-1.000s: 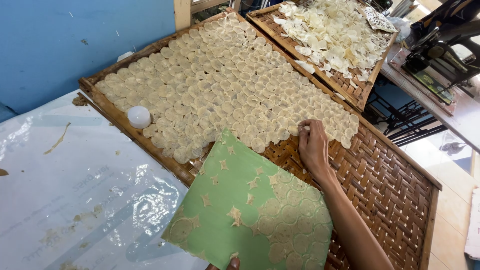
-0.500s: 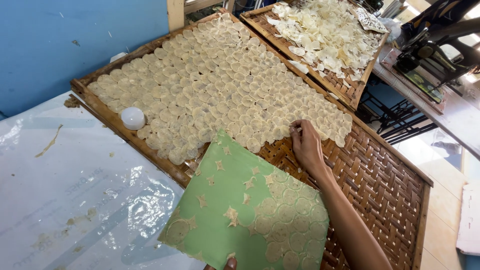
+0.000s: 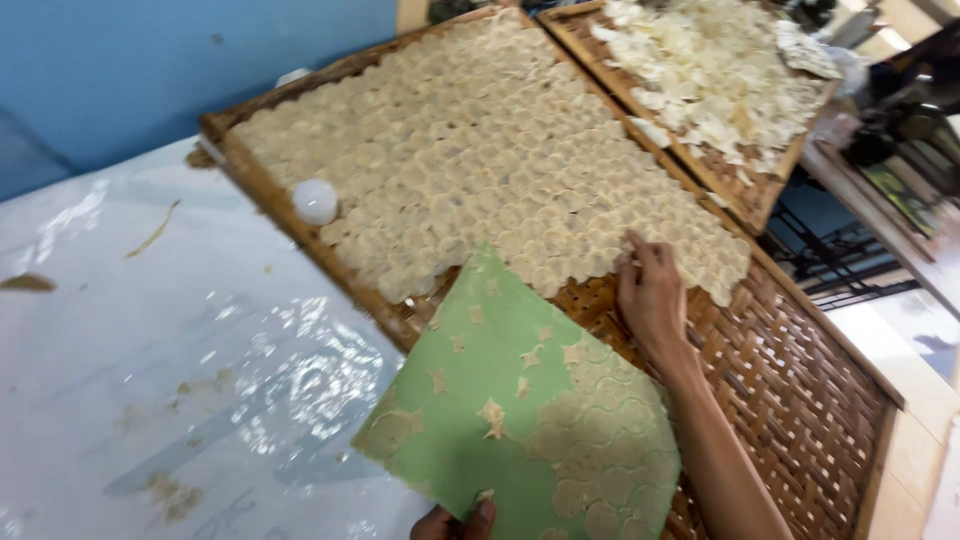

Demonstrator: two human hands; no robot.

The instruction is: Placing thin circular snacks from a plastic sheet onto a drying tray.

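The green sheet point(image 3: 520, 420) sits at the lower middle of the frame, tilted so one corner points up toward the woven tray point(image 3: 800, 400) and its long edge runs from lower left to upper right. Pale dough rounds point(image 3: 590, 470) cling to its lower right part, touching one another. Your left hand point(image 3: 455, 522) pinches the sheet's bottom edge at the very bottom of the frame; only the thumb and a few fingertips show, clenched on the sheet. Your right hand point(image 3: 650, 295) lies flat and unclenched at centre right, fingertips touching the edge of the laid-out rounds point(image 3: 480, 160) where they end on the tray, grasping nothing. The rounds on the sheet lie down and to the left of that right hand, just beside your forearm, so the right hand is the nearer one to them. Bare weave lies to the right of it. A small white ball point(image 3: 315, 201) rests on the tray's left rim, and a second tray point(image 3: 745, 205) of loose flakes fills the upper right.
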